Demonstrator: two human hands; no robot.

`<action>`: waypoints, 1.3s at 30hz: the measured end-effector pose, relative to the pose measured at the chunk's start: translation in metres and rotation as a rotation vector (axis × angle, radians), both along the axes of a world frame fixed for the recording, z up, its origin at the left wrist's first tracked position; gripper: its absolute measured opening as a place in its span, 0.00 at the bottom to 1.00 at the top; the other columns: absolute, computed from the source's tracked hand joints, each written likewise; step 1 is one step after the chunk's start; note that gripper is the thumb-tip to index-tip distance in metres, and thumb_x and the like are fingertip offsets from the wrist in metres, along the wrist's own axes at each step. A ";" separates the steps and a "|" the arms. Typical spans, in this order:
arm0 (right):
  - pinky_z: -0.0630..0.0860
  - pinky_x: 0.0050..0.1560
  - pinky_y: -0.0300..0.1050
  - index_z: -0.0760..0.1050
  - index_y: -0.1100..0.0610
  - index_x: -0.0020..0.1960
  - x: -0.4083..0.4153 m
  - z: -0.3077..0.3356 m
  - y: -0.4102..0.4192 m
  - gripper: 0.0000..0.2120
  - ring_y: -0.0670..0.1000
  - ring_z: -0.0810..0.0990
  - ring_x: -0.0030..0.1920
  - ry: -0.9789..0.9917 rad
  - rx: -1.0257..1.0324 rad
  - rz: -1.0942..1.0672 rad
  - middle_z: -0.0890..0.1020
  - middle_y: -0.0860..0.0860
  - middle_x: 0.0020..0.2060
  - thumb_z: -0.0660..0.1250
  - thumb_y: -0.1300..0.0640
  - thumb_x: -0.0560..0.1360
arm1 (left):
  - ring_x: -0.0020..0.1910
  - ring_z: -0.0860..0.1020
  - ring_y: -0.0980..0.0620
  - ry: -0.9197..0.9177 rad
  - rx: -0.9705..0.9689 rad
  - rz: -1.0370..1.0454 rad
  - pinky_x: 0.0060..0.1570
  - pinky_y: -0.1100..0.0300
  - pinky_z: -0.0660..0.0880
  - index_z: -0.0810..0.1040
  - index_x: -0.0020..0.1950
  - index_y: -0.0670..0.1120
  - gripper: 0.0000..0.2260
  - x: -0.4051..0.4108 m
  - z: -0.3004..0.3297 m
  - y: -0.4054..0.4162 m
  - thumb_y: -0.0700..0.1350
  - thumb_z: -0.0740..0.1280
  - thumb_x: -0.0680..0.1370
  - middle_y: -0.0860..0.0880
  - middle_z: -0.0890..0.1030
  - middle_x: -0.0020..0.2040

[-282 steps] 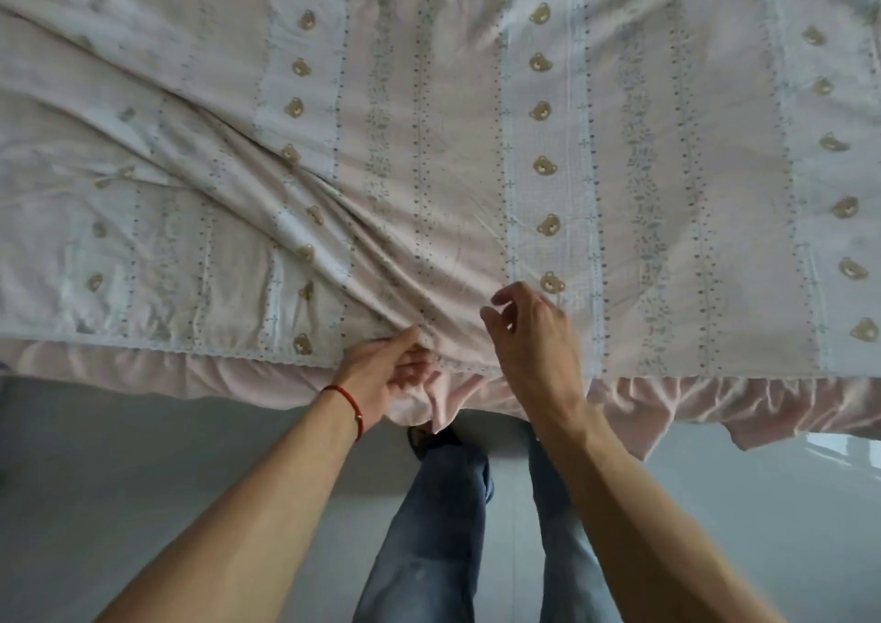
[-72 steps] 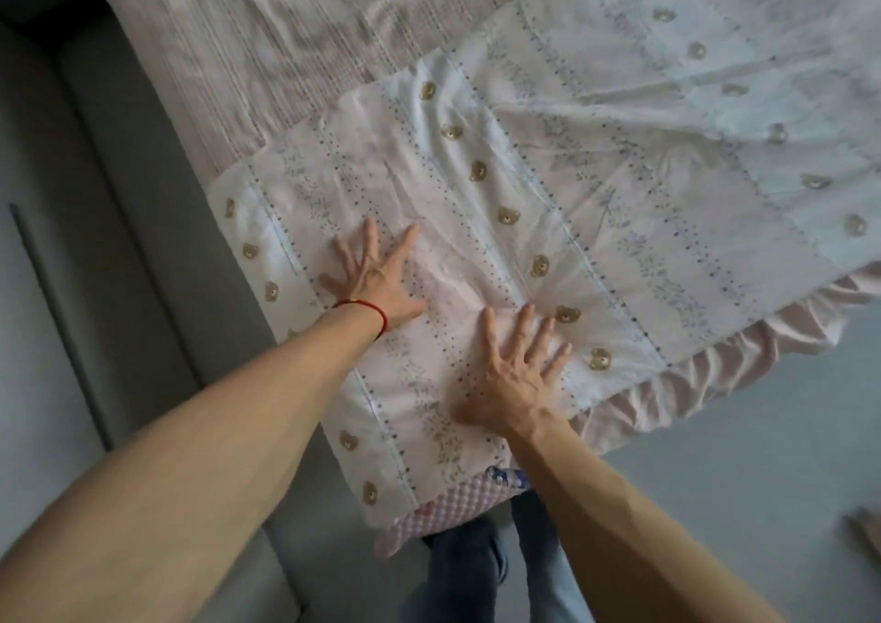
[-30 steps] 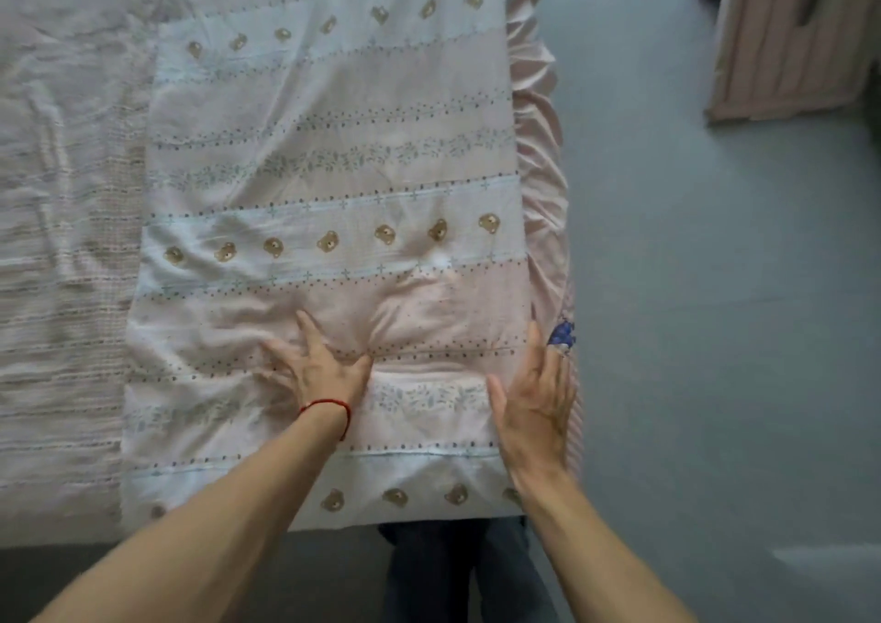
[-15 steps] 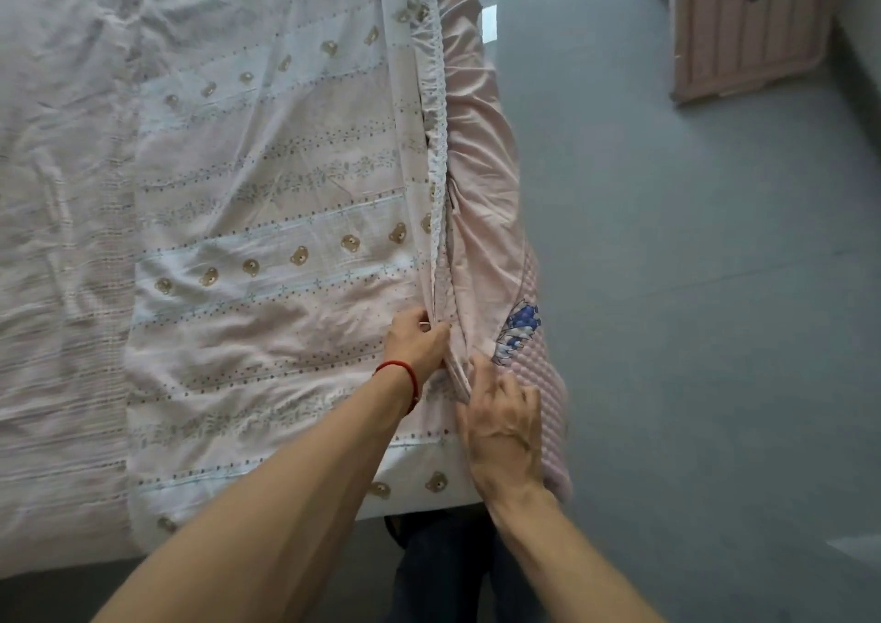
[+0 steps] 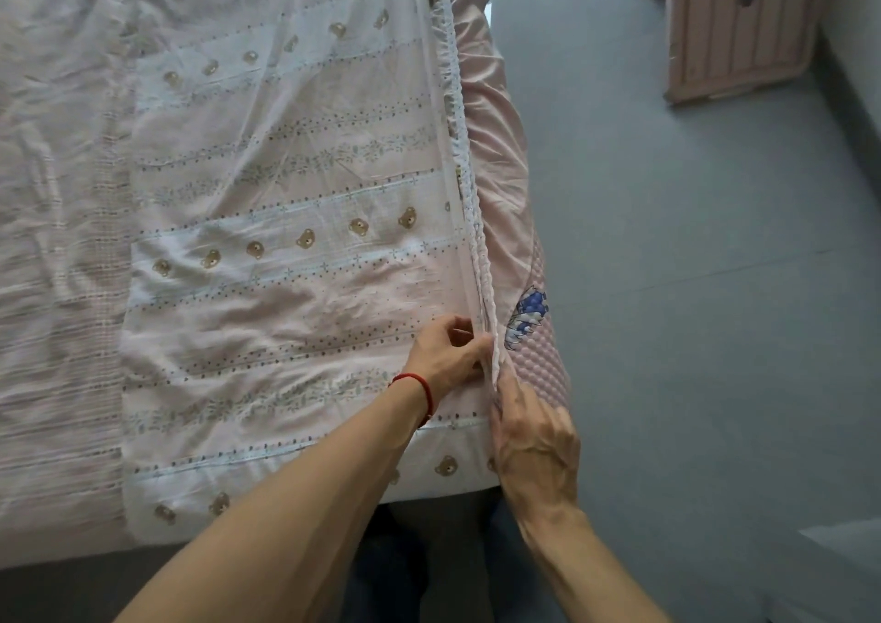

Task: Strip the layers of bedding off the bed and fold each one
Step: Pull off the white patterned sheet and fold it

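I am looking down on the bed (image 5: pixel 57 241), which is filling the picture from 9 to 12 o'clock. The folded sheet (image 5: pixel 295 221) is lying on it at centre. My left hand (image 5: pixel 448 355) and right hand (image 5: pixel 534 436) are meeting at the sheet's 3 o'clock edge. The floor (image 5: pixel 691 288) is lying at 3 o'clock, a panel (image 5: pixel 734 26) standing at 1 o'clock.

grey floor (image 5: pixel 691 288), pink ribbed panel (image 5: pixel 739 26) standing far right
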State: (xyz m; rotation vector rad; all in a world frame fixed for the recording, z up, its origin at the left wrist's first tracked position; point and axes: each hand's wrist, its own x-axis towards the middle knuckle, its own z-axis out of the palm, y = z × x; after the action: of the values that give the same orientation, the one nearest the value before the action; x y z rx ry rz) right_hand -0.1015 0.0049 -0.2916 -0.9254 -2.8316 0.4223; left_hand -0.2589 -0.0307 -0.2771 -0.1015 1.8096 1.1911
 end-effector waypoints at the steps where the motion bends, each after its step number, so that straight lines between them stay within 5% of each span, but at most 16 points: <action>1: 0.81 0.36 0.51 0.73 0.60 0.73 0.003 0.001 -0.004 0.28 0.53 0.80 0.35 -0.017 0.026 0.002 0.84 0.56 0.45 0.76 0.64 0.75 | 0.49 0.85 0.43 0.006 0.014 -0.033 0.48 0.47 0.84 0.80 0.54 0.41 0.13 0.001 0.001 -0.001 0.46 0.76 0.75 0.42 0.84 0.49; 4: 0.83 0.41 0.50 0.73 0.60 0.74 0.008 0.005 -0.019 0.28 0.54 0.82 0.42 -0.041 0.043 0.091 0.84 0.58 0.55 0.74 0.65 0.75 | 0.48 0.85 0.48 0.154 -0.024 -0.117 0.50 0.50 0.84 0.84 0.51 0.47 0.11 0.001 -0.011 -0.010 0.51 0.76 0.72 0.48 0.86 0.46; 6: 0.82 0.38 0.49 0.79 0.58 0.65 0.007 0.008 -0.023 0.20 0.53 0.82 0.39 -0.048 -0.009 0.105 0.83 0.55 0.46 0.76 0.62 0.74 | 0.49 0.86 0.47 0.132 0.010 -0.069 0.53 0.48 0.83 0.86 0.49 0.47 0.04 0.004 -0.015 -0.015 0.44 0.72 0.76 0.49 0.87 0.46; 11: 0.77 0.34 0.49 0.77 0.52 0.46 0.003 0.010 -0.014 0.07 0.54 0.81 0.37 -0.053 -0.236 -0.010 0.81 0.50 0.39 0.75 0.54 0.76 | 0.46 0.84 0.44 -0.059 0.071 0.147 0.52 0.48 0.82 0.84 0.47 0.43 0.06 0.008 -0.021 -0.025 0.37 0.69 0.80 0.45 0.87 0.43; 15: 0.76 0.42 0.49 0.79 0.53 0.47 -0.004 0.011 0.001 0.08 0.53 0.81 0.42 -0.045 -0.438 -0.110 0.84 0.50 0.43 0.69 0.48 0.80 | 0.48 0.83 0.40 -0.069 0.067 0.150 0.59 0.36 0.78 0.84 0.50 0.41 0.04 0.006 -0.031 -0.028 0.38 0.70 0.78 0.39 0.86 0.48; 18: 0.77 0.44 0.46 0.78 0.53 0.46 -0.003 0.011 0.005 0.08 0.48 0.79 0.42 -0.058 -0.522 -0.089 0.83 0.47 0.42 0.71 0.49 0.79 | 0.47 0.83 0.43 -0.060 0.071 0.143 0.59 0.41 0.79 0.83 0.50 0.41 0.05 0.008 -0.027 -0.028 0.36 0.67 0.81 0.41 0.86 0.46; 22: 0.74 0.37 0.44 0.76 0.52 0.42 0.006 0.013 0.002 0.09 0.48 0.77 0.37 -0.012 -0.409 -0.051 0.80 0.45 0.38 0.74 0.51 0.77 | 0.41 0.84 0.51 -0.012 0.103 0.126 0.44 0.56 0.82 0.82 0.51 0.42 0.07 0.012 -0.023 -0.027 0.34 0.65 0.82 0.46 0.86 0.43; 26: 0.76 0.34 0.45 0.74 0.53 0.47 0.013 0.009 -0.005 0.09 0.48 0.76 0.36 -0.028 -0.354 0.124 0.77 0.46 0.38 0.75 0.56 0.76 | 0.46 0.82 0.44 0.003 0.091 0.126 0.53 0.43 0.81 0.83 0.54 0.40 0.06 0.014 -0.021 -0.029 0.34 0.67 0.81 0.37 0.85 0.50; 30: 0.80 0.42 0.48 0.75 0.52 0.54 0.018 0.006 0.001 0.12 0.50 0.80 0.39 -0.039 -0.528 -0.086 0.80 0.47 0.42 0.75 0.55 0.76 | 0.48 0.84 0.47 0.070 0.048 0.041 0.51 0.52 0.82 0.82 0.53 0.45 0.10 0.014 -0.010 -0.027 0.33 0.71 0.76 0.45 0.85 0.47; 33: 0.80 0.40 0.51 0.78 0.55 0.55 0.024 0.010 -0.004 0.06 0.51 0.78 0.38 -0.026 -0.518 -0.079 0.81 0.50 0.41 0.70 0.58 0.79 | 0.45 0.84 0.46 0.079 0.101 -0.038 0.46 0.49 0.84 0.79 0.55 0.41 0.09 0.022 0.007 -0.020 0.34 0.72 0.75 0.43 0.84 0.48; 36: 0.70 0.37 0.39 0.74 0.56 0.43 0.033 0.014 0.006 0.07 0.45 0.72 0.35 0.009 -0.599 -0.164 0.76 0.47 0.37 0.67 0.58 0.79 | 0.43 0.84 0.44 0.069 0.143 -0.039 0.45 0.47 0.84 0.77 0.57 0.41 0.08 0.029 0.019 -0.031 0.40 0.70 0.80 0.41 0.83 0.49; 39: 0.68 0.35 0.35 0.70 0.56 0.38 0.040 0.021 0.014 0.12 0.44 0.72 0.36 0.093 -0.716 -0.203 0.74 0.46 0.36 0.68 0.60 0.79 | 0.47 0.83 0.48 0.291 -0.064 0.009 0.47 0.51 0.84 0.77 0.56 0.48 0.05 0.027 0.016 -0.078 0.44 0.68 0.81 0.47 0.82 0.50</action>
State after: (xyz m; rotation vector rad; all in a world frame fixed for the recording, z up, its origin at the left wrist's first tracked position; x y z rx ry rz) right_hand -0.0619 0.0185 -0.2710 -1.2345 -2.4686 1.4543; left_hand -0.2317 -0.1088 -0.2614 0.0291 2.1023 1.2030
